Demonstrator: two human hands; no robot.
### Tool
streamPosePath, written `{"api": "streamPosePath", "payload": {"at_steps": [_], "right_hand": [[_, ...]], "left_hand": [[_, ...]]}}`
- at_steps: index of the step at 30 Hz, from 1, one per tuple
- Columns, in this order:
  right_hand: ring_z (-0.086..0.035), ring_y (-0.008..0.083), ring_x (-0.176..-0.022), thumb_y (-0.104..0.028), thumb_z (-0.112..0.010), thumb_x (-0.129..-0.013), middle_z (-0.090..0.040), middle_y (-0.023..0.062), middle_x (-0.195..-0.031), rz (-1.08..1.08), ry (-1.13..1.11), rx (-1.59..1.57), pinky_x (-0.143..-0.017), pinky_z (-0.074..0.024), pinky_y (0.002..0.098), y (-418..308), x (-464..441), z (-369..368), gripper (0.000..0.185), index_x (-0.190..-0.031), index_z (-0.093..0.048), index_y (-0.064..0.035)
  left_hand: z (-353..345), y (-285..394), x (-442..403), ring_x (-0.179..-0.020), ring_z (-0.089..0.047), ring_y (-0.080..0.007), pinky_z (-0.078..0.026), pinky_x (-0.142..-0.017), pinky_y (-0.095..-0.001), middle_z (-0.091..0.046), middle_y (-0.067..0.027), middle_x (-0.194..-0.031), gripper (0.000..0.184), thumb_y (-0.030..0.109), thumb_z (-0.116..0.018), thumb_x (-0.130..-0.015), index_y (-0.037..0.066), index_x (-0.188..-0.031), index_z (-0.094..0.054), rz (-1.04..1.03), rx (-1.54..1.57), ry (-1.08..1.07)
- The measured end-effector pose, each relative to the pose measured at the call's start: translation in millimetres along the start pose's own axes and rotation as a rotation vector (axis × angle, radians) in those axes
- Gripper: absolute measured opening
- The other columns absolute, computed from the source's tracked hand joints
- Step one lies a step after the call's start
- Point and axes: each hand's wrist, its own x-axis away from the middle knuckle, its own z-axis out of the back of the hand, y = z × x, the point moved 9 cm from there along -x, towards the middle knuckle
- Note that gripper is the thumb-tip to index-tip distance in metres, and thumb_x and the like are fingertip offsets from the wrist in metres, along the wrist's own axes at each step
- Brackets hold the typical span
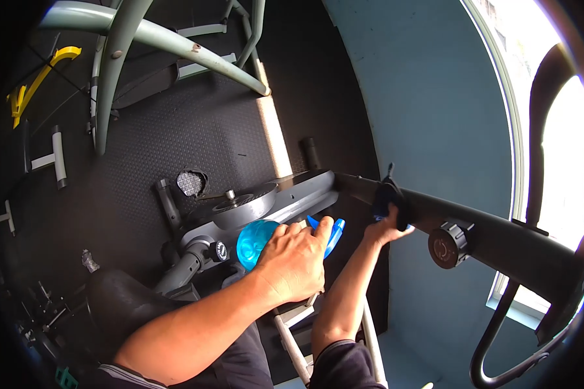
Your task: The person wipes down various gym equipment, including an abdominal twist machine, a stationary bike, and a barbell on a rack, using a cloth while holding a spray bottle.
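My left hand (295, 259) is closed around a spray bottle (255, 242) of clear blue plastic with a blue trigger head. The bottle lies tilted sideways, its nozzle end to the right of my fingers. Further right, my right hand (387, 228) grips a dark cloth (388, 197) against the dark post (431, 211) of an exercise bike. Part of the cloth wraps over the post, and some of my right fingers are hidden behind it. Left of the post are the bike's grey body (292, 194), round crank cover (243, 211) and a pedal (191, 183).
A black adjusting knob (448, 245) sticks out from the post. At right are a blue wall (435, 97) and a bright window (568, 129). Green metal tubing (175, 45) crosses the upper left above black textured flooring (194, 129). A yellow bracket (39, 81) stands far left.
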Motion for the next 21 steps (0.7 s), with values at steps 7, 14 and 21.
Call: {"api": "streamPosePath", "payload": {"at_steps": [7,14,21], "right_hand": [[-0.063,0.0201,-0.079,-0.005,-0.067,-0.081,-0.069,0.0088,-0.087,0.654,0.094,0.454,-0.077,-0.0506,0.0348,-120.2,-1.0,-11.8,0.008,-0.084,-0.069,0.002],[-0.06,0.0273,-0.086,-0.007,-0.079,-0.065,-0.057,0.013,-0.109,0.87,0.36,0.667,-0.082,-0.0499,0.0416,-0.1,16.5,0.4,0.058,-0.113,-0.048,0.0037],[-0.06,0.0212,-0.086,0.012,-0.064,-0.063,-0.062,0.0085,-0.097,-0.044,0.179,0.344,-0.077,-0.05,0.0375,133.3,2.0,41.1,0.042,-0.103,-0.054,0.0037]], "left_hand": [[-4.1,6.2,-0.9,-0.1,-0.058,-0.0371,-0.039,-0.094,-0.0466,-0.062,-0.0229,-0.106,0.067,0.01,-0.057,-0.078,0.001,-0.14,-0.031,0.001,-0.014,-0.048],[-9.1,6.6,6.0,-0.099,-0.057,-0.0368,-0.04,-0.092,-0.0472,-0.061,-0.021,-0.102,0.068,0.009,-0.058,-0.077,0.001,-0.139,-0.031,-0.018,-0.046,-0.031],[-15.2,0.6,-0.4,-0.1,-0.058,-0.0344,-0.041,-0.091,-0.0452,-0.062,-0.02,-0.103,0.065,0.011,-0.058,-0.077,0.001,-0.137,-0.033,0.021,-0.075,-0.124]]}}
